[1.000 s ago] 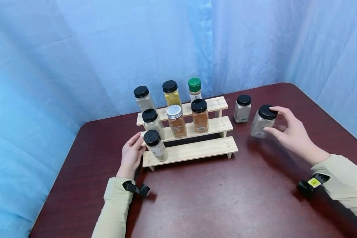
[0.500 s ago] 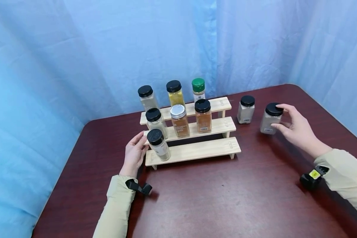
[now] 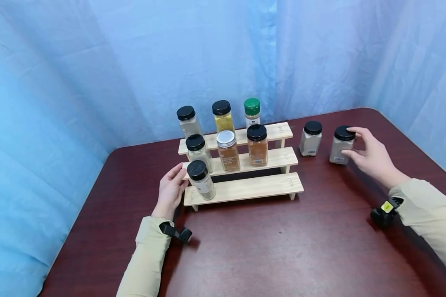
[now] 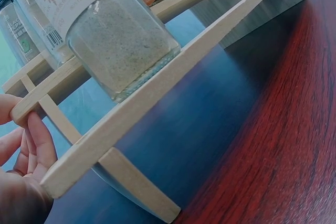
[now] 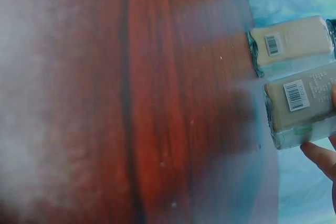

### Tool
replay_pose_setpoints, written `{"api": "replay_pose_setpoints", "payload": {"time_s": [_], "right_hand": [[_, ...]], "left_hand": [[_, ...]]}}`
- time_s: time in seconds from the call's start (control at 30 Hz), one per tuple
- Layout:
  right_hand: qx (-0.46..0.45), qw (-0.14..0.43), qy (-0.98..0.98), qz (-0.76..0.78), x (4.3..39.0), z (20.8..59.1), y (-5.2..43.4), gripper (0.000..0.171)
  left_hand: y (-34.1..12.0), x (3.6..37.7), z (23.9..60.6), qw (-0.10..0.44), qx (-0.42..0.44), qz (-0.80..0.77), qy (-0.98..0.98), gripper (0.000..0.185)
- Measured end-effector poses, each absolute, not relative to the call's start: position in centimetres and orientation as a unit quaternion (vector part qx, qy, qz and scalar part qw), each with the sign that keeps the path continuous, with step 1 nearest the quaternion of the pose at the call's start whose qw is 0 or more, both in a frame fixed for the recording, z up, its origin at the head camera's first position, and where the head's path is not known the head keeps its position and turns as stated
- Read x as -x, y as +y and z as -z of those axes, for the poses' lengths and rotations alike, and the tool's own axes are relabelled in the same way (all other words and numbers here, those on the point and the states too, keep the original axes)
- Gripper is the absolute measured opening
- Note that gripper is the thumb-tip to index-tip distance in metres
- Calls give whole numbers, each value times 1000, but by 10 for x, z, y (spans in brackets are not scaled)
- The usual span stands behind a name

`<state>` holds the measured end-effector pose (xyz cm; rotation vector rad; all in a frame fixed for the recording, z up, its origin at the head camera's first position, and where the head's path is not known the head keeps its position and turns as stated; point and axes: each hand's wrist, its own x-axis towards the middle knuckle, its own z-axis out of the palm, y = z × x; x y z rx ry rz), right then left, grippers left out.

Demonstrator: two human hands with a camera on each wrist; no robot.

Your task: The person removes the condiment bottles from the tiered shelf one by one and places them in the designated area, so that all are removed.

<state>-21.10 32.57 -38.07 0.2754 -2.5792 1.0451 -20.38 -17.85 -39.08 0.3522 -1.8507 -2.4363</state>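
Note:
A three-tier wooden spice rack stands mid-table. My left hand pinches the left end of its middle shelf between thumb and fingers, as the left wrist view shows. On the bottom shelf, at the left, is a black-capped spice jar of pale powder. To the right of the rack, my right hand grips a square spice jar of greyish powder, upright, fingers at its black lid and thumb at its side. A similar jar stands just left of it. In the right wrist view only fingertips show.
The middle shelf holds a pale jar, a silver-lidded jar and an orange-brown jar. Along the top stand a grey jar, a yellow jar and a green-capped jar. Blue curtains enclose the dark red table.
My right hand has carried its jar slightly right and back, beside the similar jar. The left hand keeps its hold on the rack. The head view has shifted a little.

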Motion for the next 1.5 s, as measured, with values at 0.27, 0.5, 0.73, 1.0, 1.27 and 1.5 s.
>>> {"api": "replay_pose_setpoints", "payload": {"time_s": [0.27, 0.5, 0.73, 1.0, 1.27, 1.5], "right_hand": [[-91, 157, -916, -357, 220, 384, 331, 65], [-92, 166, -920, -344, 226, 385, 334, 64], [-101, 179, -919, -336, 232, 383, 333, 64], [-114, 144, -925, -332, 237, 378, 334, 64], [-120, 138, -934, -306, 244, 374, 335, 64], [-132, 148, -940, -277, 250, 369, 333, 63]], "left_hand": [[-177, 207, 392, 29, -112, 789, -603, 45], [-177, 207, 392, 32, -113, 784, -610, 44], [-177, 206, 391, 36, -108, 788, -605, 44], [-178, 206, 391, 34, -108, 793, -599, 45], [-179, 204, 392, 32, -114, 793, -597, 44], [-179, 204, 392, 36, -107, 797, -594, 45]]}}
